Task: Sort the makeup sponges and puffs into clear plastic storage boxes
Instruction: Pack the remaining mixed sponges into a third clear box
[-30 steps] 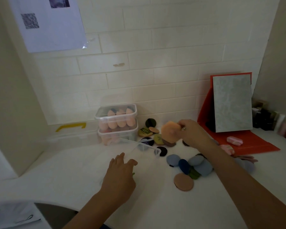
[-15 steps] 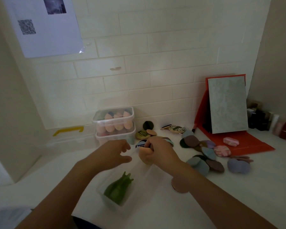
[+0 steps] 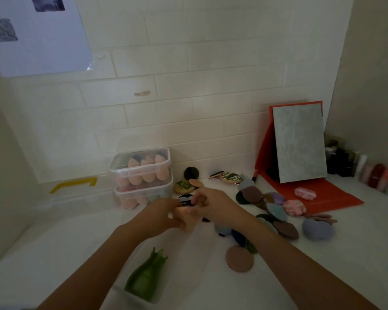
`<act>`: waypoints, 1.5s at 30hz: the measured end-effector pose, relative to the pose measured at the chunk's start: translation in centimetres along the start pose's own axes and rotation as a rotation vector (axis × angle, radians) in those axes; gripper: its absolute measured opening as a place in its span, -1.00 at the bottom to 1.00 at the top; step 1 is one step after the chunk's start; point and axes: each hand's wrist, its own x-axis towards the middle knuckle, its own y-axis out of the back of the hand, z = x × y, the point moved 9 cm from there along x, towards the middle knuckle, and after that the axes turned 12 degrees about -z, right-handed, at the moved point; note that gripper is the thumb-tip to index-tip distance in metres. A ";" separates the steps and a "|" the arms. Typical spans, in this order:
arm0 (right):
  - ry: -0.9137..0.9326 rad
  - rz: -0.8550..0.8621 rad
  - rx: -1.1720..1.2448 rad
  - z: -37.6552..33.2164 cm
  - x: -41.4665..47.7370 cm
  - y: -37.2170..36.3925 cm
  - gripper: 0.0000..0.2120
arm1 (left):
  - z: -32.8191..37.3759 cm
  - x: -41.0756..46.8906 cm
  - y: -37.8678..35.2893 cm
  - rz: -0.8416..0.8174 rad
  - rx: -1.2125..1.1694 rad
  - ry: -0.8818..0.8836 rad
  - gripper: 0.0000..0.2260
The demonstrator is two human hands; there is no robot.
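Over the far end of an open clear box [image 3: 197, 247], my left hand [image 3: 161, 217] and my right hand [image 3: 215, 206] meet. Both pinch a small peach puff [image 3: 184, 212] that is mostly hidden by the fingers. Green sponges [image 3: 147, 276] lie in the near end of that box. Two lidded clear boxes [image 3: 143, 175] with peach teardrop sponges are stacked at the wall behind my hands. Loose round puffs [image 3: 276, 211] in several colours lie in a pile to the right. A tan puff [image 3: 240, 258] lies nearest to me, and a purple heart-shaped puff [image 3: 317, 229] farther right.
A large clear bin with a yellow handle [image 3: 74, 183] stands at the left by the wall. A mirror on a red stand [image 3: 298, 144] leans at the back right, with pink puffs [image 3: 305, 193] on its base. Cosmetic bottles [image 3: 367, 171] line the right corner.
My right hand carried the peach puff from above the pile leftwards and down over the clear box. My left hand rose from the counter to meet it.
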 end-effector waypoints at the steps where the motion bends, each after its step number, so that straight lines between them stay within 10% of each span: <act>1: 0.008 0.037 0.023 0.3 0.1 0.7 -0.75 | -0.3 -0.1 0.1 0.025 -0.007 -0.006 -0.77; 9: -0.243 0.332 -0.163 6.3 2.4 9.2 -0.78 | -1.4 0.4 -0.9 0.091 0.020 0.002 -0.79; 16: -0.411 0.109 -0.302 11.7 6.5 8.9 -0.39 | -1.4 0.8 -1.0 0.096 0.037 0.010 -0.83; 22: -0.488 0.204 -0.385 14.3 7.7 8.7 -0.72 | -1.4 1.0 -1.1 0.097 0.081 0.058 -0.80; 30: -0.126 0.636 -0.371 6.2 3.3 13.2 -0.76 | -1.3 1.0 -1.0 0.103 0.086 0.097 -0.75; 45: 0.136 -0.295 0.110 -2.7 -0.1 0.6 -0.82 | -1.8 -0.4 -0.6 0.195 -0.342 0.012 -0.58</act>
